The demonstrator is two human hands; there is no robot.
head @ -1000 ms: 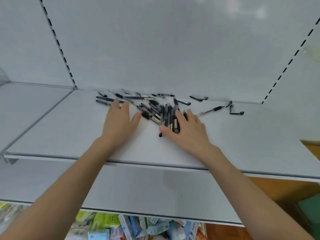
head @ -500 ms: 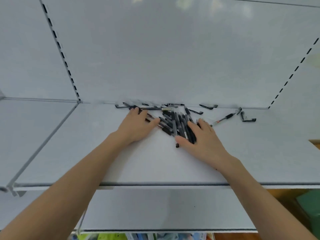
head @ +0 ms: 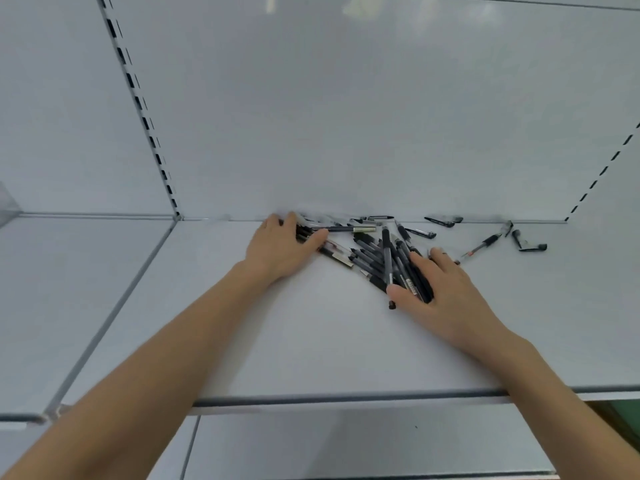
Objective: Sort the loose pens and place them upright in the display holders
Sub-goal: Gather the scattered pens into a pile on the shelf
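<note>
many loose pens (head: 375,259) sit in one tangled heap on the shelf (head: 311,344), close to its back edge, about mid-width. none upright yet, and no display holders in view.

left hand (head: 278,252) lies flat on the heap's left end by the back edge, fingers straight and together, nothing gripped. right hand (head: 441,289) lies flat on the heap's front-right side, fingers spread over the barrels, thumb near the frontmost pen tip.

strays: one stray pen (head: 483,243) just right of the right hand, two dark pieces (head: 530,243) further right, a few back-edge pens (head: 443,221) against the back panel (head: 346,116).

step looks like raking the heap together. suggest: keep palms low, sweep both hands inward so barrels line up parallel, pull the strays in too, then grip a small aligned bunch, tips one way. watch for pens rolling toward the front edge.
</note>
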